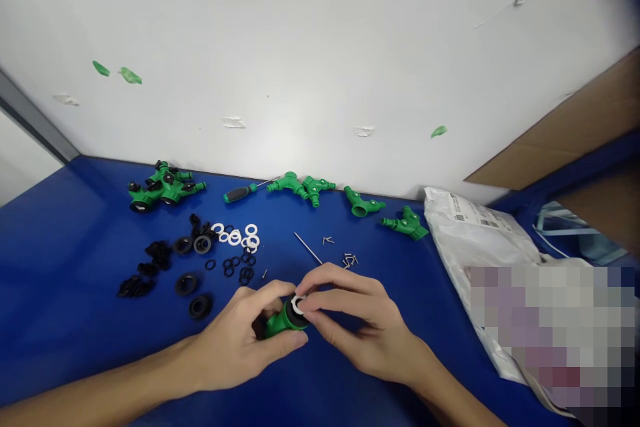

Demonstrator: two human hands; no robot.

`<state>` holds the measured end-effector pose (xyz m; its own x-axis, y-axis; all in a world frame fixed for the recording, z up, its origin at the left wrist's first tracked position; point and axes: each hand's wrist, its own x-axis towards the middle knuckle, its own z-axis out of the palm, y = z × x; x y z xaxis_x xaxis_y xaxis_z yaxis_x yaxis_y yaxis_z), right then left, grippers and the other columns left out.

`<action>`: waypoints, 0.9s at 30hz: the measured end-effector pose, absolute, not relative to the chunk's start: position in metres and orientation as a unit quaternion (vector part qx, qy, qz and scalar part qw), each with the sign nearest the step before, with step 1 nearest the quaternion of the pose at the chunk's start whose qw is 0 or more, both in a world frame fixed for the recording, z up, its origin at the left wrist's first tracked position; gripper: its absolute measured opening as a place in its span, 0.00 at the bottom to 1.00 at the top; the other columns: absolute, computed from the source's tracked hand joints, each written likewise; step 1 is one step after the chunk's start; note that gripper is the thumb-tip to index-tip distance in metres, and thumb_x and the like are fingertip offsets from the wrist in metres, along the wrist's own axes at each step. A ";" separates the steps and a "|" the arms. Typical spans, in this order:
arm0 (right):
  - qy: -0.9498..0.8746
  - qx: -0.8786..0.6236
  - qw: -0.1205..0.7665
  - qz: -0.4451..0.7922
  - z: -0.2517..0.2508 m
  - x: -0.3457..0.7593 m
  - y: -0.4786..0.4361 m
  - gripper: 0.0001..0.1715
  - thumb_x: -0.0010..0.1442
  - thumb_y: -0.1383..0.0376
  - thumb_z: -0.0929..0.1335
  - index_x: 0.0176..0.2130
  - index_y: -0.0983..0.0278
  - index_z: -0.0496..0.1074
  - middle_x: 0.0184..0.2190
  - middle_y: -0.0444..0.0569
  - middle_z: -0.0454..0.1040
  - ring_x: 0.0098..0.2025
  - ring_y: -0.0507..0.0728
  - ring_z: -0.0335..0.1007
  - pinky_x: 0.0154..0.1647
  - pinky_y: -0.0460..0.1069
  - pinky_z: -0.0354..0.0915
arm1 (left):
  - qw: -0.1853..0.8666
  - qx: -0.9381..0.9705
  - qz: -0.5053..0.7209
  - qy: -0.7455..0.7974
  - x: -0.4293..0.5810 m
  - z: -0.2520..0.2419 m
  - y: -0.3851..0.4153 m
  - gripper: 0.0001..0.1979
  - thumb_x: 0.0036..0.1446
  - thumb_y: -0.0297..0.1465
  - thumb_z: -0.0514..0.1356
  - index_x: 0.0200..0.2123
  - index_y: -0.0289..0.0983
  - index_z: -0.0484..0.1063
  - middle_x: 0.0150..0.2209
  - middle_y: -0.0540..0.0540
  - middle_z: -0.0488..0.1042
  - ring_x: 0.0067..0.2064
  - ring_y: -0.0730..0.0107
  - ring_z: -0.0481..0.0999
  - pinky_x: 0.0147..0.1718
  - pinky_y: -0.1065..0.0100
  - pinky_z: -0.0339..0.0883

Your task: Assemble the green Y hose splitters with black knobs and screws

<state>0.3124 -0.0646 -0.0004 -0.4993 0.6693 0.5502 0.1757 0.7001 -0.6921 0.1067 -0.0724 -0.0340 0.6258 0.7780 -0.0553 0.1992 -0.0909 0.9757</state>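
My left hand [245, 330] is wrapped round a green plastic hose splitter [278, 325], its black-ringed mouth turned up and to the right. A white ring washer [298, 305] sits at that mouth. The fingertips of my right hand [357, 317] are closed together on the washer, partly covering it. Most of the splitter's body is hidden behind my left fingers. Just beyond my hands lie a thin metal rod [307, 247], a single screw [265, 274] and a small group of screws [350, 260].
At the left are white washers [235, 237], black O-rings [229, 267], black collars [187, 284] and black fittings [159, 254]. Splitters with black parts [167, 187], a screwdriver [239, 193] and bare green splitters [364, 203] line the white wall. A plastic bag [480, 227] lies right.
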 end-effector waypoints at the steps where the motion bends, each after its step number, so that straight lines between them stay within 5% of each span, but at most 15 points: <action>1: -0.819 -0.255 0.424 0.289 -0.001 0.312 -0.065 0.11 0.62 0.76 0.68 0.41 0.65 0.78 0.38 0.54 0.78 0.39 0.54 0.76 0.39 0.50 0.75 | 0.576 0.693 0.252 0.353 0.106 -0.034 -0.072 0.14 0.63 0.36 0.60 0.50 0.38 0.69 0.23 0.58 0.62 0.19 0.80 0.62 0.15 0.78 0.61; 11: -0.884 -0.213 0.388 0.155 -0.008 0.316 -0.062 0.12 0.63 0.71 0.69 0.48 0.70 0.74 0.44 0.60 0.77 0.46 0.59 0.74 0.49 0.57 0.73 | 0.591 0.677 0.261 0.353 0.102 -0.041 -0.074 0.17 0.64 0.39 0.59 0.53 0.40 0.68 0.25 0.55 0.66 0.23 0.76 0.70 0.16 0.79 0.67; 14: -0.899 -0.217 0.367 0.102 -0.009 0.318 -0.061 0.09 0.66 0.69 0.67 0.45 0.70 0.75 0.45 0.59 0.77 0.46 0.58 0.73 0.47 0.54 0.74 | 0.617 0.639 0.256 0.382 0.101 -0.049 -0.076 0.24 0.63 0.40 0.60 0.60 0.41 0.63 0.28 0.53 0.69 0.23 0.75 0.71 0.15 0.77 0.69; 27: -0.913 -0.248 0.318 0.057 -0.005 0.318 -0.065 0.17 0.71 0.67 0.60 0.42 0.68 0.76 0.41 0.54 0.75 0.39 0.52 0.73 0.40 0.47 0.74 | 0.625 0.620 0.269 0.391 0.101 -0.050 -0.079 0.23 0.63 0.43 0.59 0.58 0.41 0.67 0.28 0.51 0.74 0.23 0.74 0.72 0.16 0.75 0.71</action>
